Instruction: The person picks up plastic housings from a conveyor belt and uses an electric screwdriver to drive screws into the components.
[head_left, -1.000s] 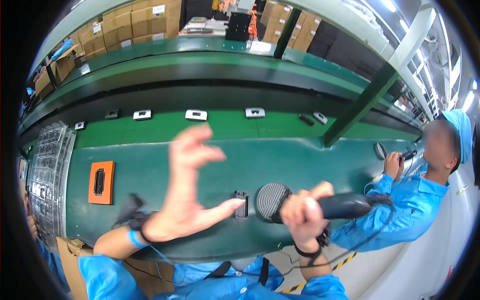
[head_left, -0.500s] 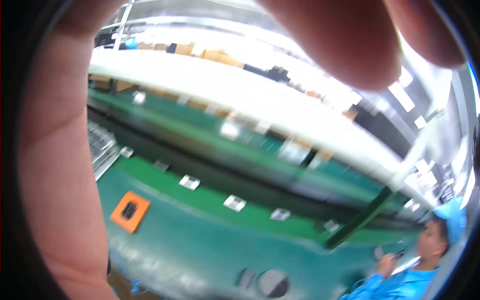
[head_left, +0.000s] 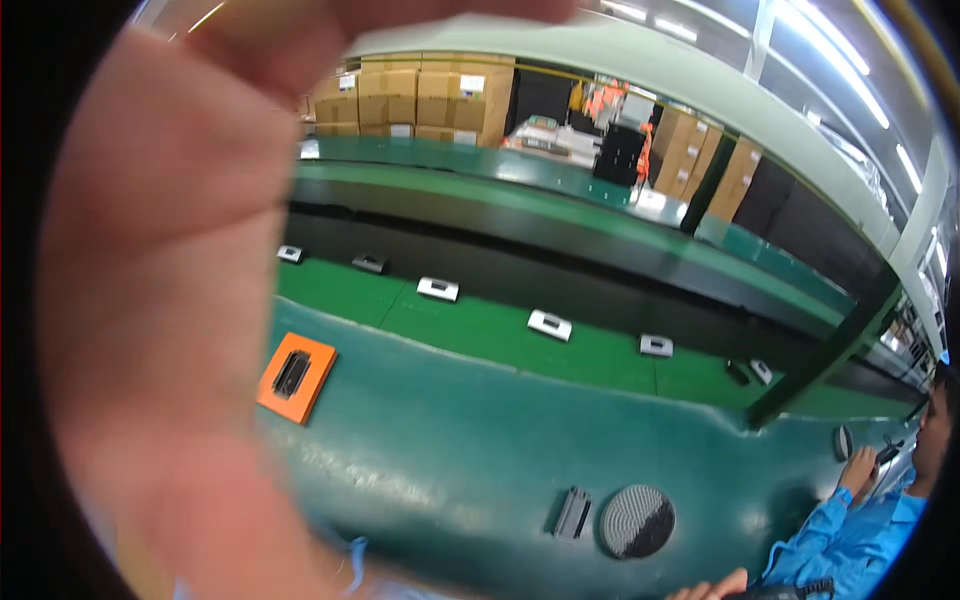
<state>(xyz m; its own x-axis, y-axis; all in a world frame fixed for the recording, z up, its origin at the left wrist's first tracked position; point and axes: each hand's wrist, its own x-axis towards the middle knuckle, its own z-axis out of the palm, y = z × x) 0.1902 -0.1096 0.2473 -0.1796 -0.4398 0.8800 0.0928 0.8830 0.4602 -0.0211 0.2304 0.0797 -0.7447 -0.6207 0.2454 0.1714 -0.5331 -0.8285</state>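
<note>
My left hand looms very close at the left, its palm filling that side. It reaches across the upper edge, blurred and cut off, so whether it holds anything is hidden. My right hand cannot be made out. Beside the palm, on a green work surface, lies an orange square fixture with a black part in its middle. Farther right lie a grey rectangular part and a round disc, ribbed grey on one side and black on the other.
Several small white parts with dark slots line a green strip beyond the bench. A dark green post rises at the right. A person in blue holds something black. Another hand shows at the lower edge. Cardboard boxes stand behind.
The view has swung and become sharper; the bench items appear farther right. The fingers that hung at the upper right have left that area, and the palm covers more of the left.
</note>
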